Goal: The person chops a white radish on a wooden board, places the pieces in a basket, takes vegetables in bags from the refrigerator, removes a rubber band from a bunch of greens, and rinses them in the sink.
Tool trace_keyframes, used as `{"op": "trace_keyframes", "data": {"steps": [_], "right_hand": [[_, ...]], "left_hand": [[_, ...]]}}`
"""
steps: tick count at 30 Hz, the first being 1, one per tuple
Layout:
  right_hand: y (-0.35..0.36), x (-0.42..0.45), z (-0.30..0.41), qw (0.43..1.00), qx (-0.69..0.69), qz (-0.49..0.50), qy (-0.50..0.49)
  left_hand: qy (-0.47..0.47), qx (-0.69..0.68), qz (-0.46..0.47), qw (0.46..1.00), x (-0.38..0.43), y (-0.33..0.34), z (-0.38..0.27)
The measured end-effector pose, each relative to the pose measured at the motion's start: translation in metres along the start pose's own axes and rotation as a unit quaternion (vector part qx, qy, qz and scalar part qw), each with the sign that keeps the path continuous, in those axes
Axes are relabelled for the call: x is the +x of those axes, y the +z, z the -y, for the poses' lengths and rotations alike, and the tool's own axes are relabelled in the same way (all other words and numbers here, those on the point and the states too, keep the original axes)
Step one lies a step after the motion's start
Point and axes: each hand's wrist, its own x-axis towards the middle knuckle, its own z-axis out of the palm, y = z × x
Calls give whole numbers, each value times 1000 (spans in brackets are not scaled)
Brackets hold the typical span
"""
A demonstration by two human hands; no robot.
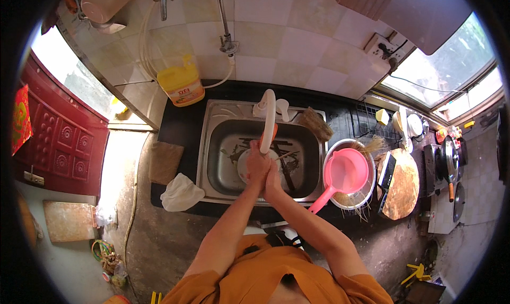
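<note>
Both my hands meet beneath the curved white faucet (269, 116), over a stainless-steel sink (217, 180). My left hand (257, 164) lies in front of a round white dish (242, 166). Pressed against its side is my right hand (272, 177). An orange-red thing (274, 131) shows behind the faucet spout, close to my left fingers; what it is stays unclear. The faucet and the hands themselves hide the fingers, so any grip cannot be made out. Dark chopsticks (287, 175) and bits of plant scrap (235, 156) lie on the sink's bottom.
Right of the sink, a pink plastic dipper (346, 170) rests in a metal basin (371, 184). Beyond are a cleaver (386, 172) and a round wooden chopping board (404, 184). A fibrous scrubber (316, 124), yellow detergent jug (181, 84) and white cloth (181, 192) surround the sink.
</note>
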Motion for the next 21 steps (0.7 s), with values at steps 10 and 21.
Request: {"op": "trace_keyframes", "data": {"steps": [10, 21], "right_hand": [[0, -4, -9, 916, -366, 55, -152], [29, 26, 18, 943, -264, 15, -204]], "left_hand": [[183, 124, -80, 972, -5, -31, 4], [115, 70, 47, 990, -47, -63, 14]]}}
